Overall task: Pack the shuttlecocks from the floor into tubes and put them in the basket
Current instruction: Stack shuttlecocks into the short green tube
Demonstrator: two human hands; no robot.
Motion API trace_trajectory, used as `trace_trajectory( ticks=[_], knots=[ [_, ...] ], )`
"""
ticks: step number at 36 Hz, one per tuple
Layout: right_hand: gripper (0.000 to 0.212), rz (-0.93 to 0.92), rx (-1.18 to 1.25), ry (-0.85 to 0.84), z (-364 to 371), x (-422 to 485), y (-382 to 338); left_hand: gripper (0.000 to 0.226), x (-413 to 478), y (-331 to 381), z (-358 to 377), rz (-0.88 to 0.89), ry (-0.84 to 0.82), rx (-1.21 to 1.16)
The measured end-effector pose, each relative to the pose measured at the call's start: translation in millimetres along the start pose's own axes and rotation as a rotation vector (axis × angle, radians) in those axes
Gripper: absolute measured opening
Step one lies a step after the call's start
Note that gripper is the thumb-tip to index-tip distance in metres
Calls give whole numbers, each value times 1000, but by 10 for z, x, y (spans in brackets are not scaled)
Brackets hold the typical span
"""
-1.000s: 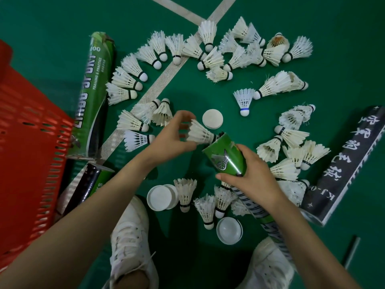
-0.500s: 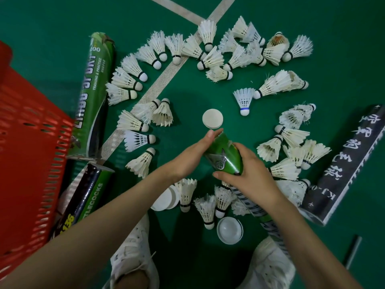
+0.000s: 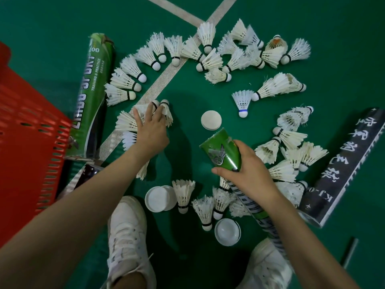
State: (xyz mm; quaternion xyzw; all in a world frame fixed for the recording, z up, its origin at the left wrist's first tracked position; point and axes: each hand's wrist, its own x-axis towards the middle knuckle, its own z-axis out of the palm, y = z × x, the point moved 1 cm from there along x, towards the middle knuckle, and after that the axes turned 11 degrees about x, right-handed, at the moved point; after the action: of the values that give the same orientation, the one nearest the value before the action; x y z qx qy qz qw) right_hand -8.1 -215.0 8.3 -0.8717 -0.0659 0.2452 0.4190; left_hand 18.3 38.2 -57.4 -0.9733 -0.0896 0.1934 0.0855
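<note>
**If fingers grab two, feathers may bend**

Since L grip (image 3: pixel 151 130) lies spread wide over two shuttlecocks (image 3: pixel 167 114) on the floor (image 3: pixel 187 97), not closed on either yet, it may scoop both & bend feathers. R grip (image 3: pixel 248 174) is wrapped round the green tube (image 3: pixel 223 151), mouth tipped up & away. Tip it too low & any inside could slide out. Far left sits the basket (image 3: pixel 31 142).

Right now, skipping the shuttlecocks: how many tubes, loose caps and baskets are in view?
Tubes: 4 (left green tube, dark tube just below it, held green tube, black tube)
Loose caps: 4 (single cap, overlapping pair, lowest cap)
Basket: 1
Total: 9
</note>
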Motion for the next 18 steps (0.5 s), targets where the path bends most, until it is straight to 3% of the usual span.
trace_trajectory(
  ticks=[3,6,12,16,18],
  knots=[
    [78,-1,2,-2,-8,-9,-4,61,-36,14,-3,-15,113,-244],
    [79,5,3,17,-41,-12,8,72,-182,59,-136,-21,207,-645],
    [80,15,-30,42,-50,-40,57,47,-455,158,-383,-61,32,-1100],
    [83,-5,-40,11,-9,-98,57,56,-457,225,-454,-136,-113,-1481],
    [84,-19,-45,-4,5,-130,57,43,-449,259,-469,-143,-197,-1644]
  ],
)
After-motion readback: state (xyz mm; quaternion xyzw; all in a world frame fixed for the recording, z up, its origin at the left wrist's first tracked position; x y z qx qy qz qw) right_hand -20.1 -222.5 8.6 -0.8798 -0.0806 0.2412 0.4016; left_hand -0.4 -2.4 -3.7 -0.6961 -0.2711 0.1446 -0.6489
